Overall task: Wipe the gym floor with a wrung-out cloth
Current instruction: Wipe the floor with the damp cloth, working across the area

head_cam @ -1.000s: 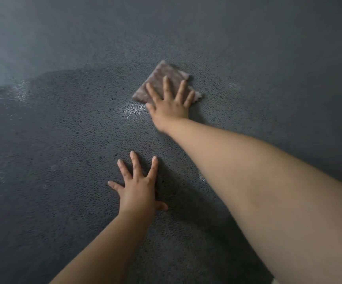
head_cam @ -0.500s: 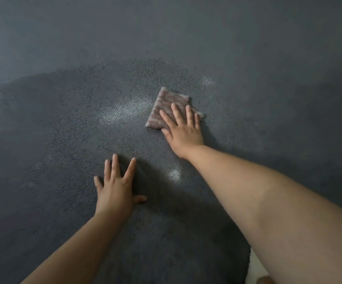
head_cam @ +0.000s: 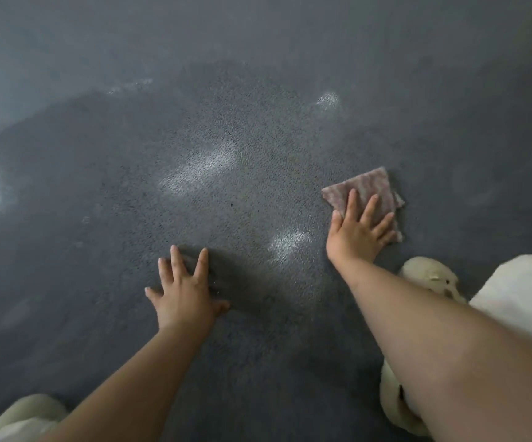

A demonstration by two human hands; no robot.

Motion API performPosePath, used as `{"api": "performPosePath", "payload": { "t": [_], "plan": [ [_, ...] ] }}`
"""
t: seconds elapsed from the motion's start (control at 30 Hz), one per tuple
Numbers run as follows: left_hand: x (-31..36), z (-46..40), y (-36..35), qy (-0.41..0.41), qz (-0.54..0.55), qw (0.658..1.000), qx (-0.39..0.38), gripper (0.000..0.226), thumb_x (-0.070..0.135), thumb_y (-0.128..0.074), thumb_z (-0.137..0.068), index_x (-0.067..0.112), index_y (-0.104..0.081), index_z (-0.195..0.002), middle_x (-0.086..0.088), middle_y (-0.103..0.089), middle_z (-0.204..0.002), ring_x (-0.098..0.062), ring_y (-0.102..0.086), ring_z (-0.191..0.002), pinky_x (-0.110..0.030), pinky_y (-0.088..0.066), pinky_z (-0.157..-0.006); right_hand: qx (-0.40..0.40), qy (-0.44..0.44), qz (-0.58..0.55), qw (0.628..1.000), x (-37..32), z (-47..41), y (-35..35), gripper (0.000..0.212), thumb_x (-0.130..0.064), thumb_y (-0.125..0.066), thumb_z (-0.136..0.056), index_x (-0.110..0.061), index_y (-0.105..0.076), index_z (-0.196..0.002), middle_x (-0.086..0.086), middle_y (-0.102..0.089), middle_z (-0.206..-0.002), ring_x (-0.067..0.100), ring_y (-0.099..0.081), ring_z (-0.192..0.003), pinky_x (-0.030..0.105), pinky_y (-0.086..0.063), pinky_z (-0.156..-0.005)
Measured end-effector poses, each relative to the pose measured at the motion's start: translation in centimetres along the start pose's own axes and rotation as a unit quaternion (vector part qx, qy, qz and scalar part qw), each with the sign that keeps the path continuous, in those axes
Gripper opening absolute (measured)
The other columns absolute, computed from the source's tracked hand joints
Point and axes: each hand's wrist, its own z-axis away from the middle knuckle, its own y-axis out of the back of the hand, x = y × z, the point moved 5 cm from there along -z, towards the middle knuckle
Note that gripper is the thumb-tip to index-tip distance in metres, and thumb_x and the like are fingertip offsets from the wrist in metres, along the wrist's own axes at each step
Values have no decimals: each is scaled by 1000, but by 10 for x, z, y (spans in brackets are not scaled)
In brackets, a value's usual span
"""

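Observation:
A folded pinkish-grey cloth (head_cam: 367, 189) lies flat on the dark speckled gym floor (head_cam: 226, 193) at the right of the view. My right hand (head_cam: 359, 231) presses down on its near half with straight, spread fingers. My left hand (head_cam: 183, 290) rests flat on the bare floor at lower centre, fingers spread, holding nothing. A darker damp patch with pale shiny spots covers the floor between and beyond the hands.
My pale shoe (head_cam: 430, 279) stands just behind the right hand, and a second pale shoe (head_cam: 25, 413) shows at the bottom left corner. Light clothing (head_cam: 520, 298) fills the right edge. Drier, lighter floor lies farther off.
My right hand has dragged the cloth back toward me and to the right. The view has tilted down, bringing my shoes and clothing into sight. My left hand stays planted.

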Motion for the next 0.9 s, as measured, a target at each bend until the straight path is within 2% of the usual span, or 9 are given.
{"api": "performPosePath", "payload": {
  "t": [0.1, 0.2, 0.3, 0.37, 0.4, 0.47, 0.53, 0.7, 0.9],
  "plan": [
    [-11, 11, -11, 19, 29, 999, -10, 108, 57, -67, -76, 36, 11, -149, -11, 24, -154, -35, 15, -143, -61, -18, -111, 19, 12, -32, 999, -9, 52, -22, 54, -47, -28, -97, -32, -25, -148, 9, -10, -159, 48, -5, -141, 65, -4, -108],
    [-16, 14, -19, 17, 37, 999, -21, 113, 57, -69, -74, 37, 14, -147, -9, 28, -153, -35, 18, -143, -61, -21, -110, 8, 55, -33, 998, -28, 109, -44, 57, -47, -31, -88, -26, -49, -137, 16, -39, -147, 56, -31, -129, 73, -21, -98],
    [-17, 11, -19, 10, 38, 999, -22, 112, 55, -70, -74, 36, 11, -148, -9, 27, -153, -37, 17, -142, -63, -23, -108, -42, 99, 5, 994, -40, 141, -58, 57, -48, -32, -85, -28, -53, -134, 18, -44, -143, 58, -37, -124, 75, -25, -92],
    [-16, 9, -19, 6, 42, 999, -23, 111, 53, -71, -74, 35, 9, -149, -10, 27, -153, -38, 17, -142, -65, -22, -107, -41, 125, 14, 991, -38, 130, -54, 59, -51, -28, -85, -31, -48, -137, 17, -39, -147, 59, -33, -127, 76, -21, -94],
    [-16, 8, -20, 5, 42, 999, -24, 112, 53, -71, -74, 35, 9, -149, -10, 27, -153, -39, 18, -142, -65, -22, -107, -34, 146, 31, 988, -36, 118, -50, 61, -54, -23, -86, -35, -41, -141, 15, -30, -152, 58, -25, -131, 74, -15, -98],
    [-17, 8, -20, 5, 44, 999, -24, 112, 52, -72, -74, 35, 10, -149, -10, 27, -153, -39, 18, -141, -66, -22, -106, -30, 194, 66, 978, -31, 84, -39, 60, -60, -12, -91, -43, -13, -148, 9, 0, -159, 53, 1, -139, 69, 3, -105],
    [-17, 7, -21, 5, 48, 999, -22, 112, 51, -72, -74, 34, 9, -149, -10, 27, -153, -39, 18, -141, -66, -22, -106, -47, 200, 80, 975, -26, 45, -24, 56, -60, -12, -95, -46, 6, -146, 3, 19, -157, 47, 17, -140, 64, 12, -106],
    [-15, 7, -20, 9, 60, 998, -16, 112, 50, -74, -72, 33, 5, -150, -9, 25, -154, -37, 19, -142, -66, -22, -105, -70, 102, 67, 990, -3, -17, 8, 55, -58, -10, -96, -46, 10, -146, -1, 21, -157, 44, 17, -140, 63, 5, -111],
    [-15, 8, -20, 12, 66, 998, -14, 112, 47, -76, -72, 32, 3, -150, -10, 25, -154, -38, 19, -141, -68, -21, -105, -15, -47, -11, 999, 17, 15, -3, 57, -52, -17, -98, -36, 1, -150, 3, 14, -159, 45, 9, -141, 61, 3, -111]
  ]
}}
